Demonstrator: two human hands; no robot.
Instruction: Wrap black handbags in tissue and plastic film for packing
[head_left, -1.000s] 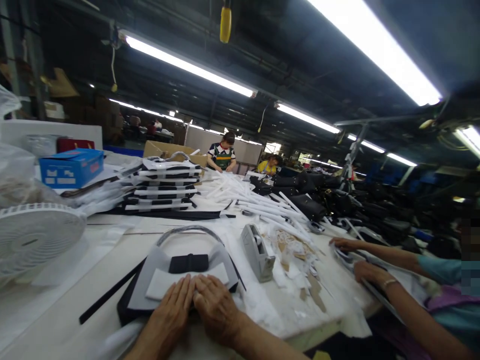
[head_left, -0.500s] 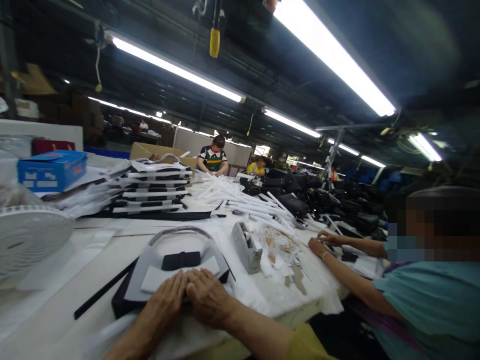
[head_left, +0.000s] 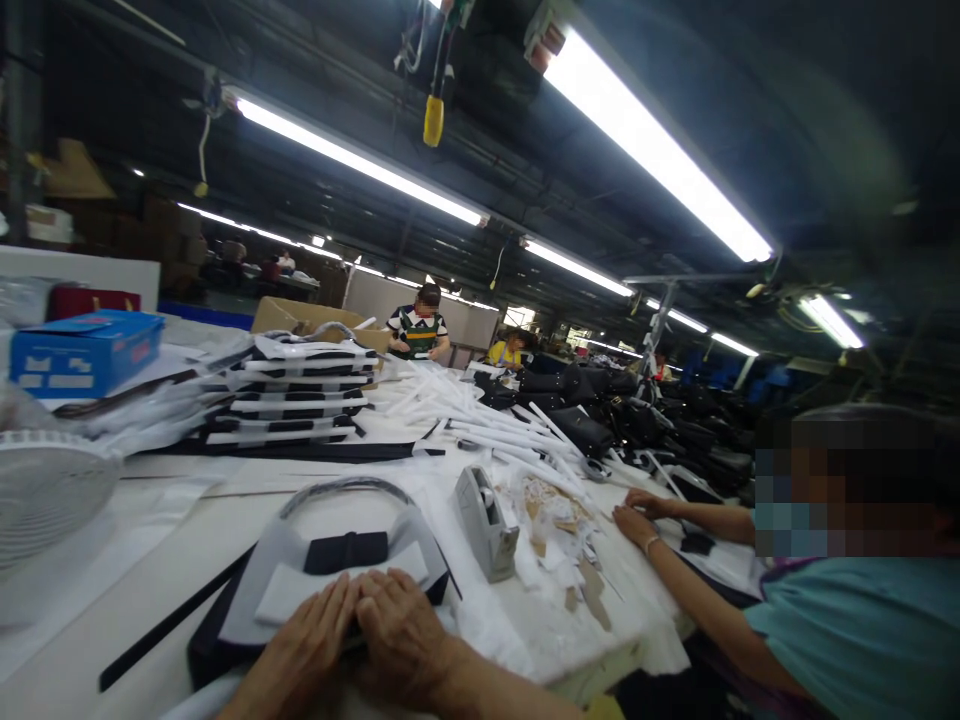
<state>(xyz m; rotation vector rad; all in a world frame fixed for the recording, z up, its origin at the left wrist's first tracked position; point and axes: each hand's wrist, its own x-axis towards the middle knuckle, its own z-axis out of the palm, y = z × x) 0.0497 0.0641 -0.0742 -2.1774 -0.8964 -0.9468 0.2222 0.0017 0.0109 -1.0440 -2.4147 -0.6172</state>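
Note:
A black handbag (head_left: 206, 640) lies on the table before me, its upper face covered by a pale wrapping sheet (head_left: 262, 555). Its curved handle (head_left: 341, 487) is wrapped in clear film and points away from me. On the sheet are a black strap or flap (head_left: 346, 551) and a white padding piece (head_left: 289, 595). My left hand (head_left: 319, 625) and my right hand (head_left: 397, 620) meet side by side at the bag's near edge, fingers together and bent over the white piece and the edge. Both thumbs are hidden from view.
A tape dispenser (head_left: 487, 525) stands right of the bag, beside paper scraps (head_left: 559, 520). Behind lie stacked wrapped bags (head_left: 292, 390) and white rolls (head_left: 480, 415). A fan (head_left: 52, 500) is at left; a co-worker's hands (head_left: 637, 515) work at right.
My view has shifted slightly, so the bag and both hands appear lower and further left. My hands keep their hold at the bag's edge. The far co-worker's hands have moved apart.

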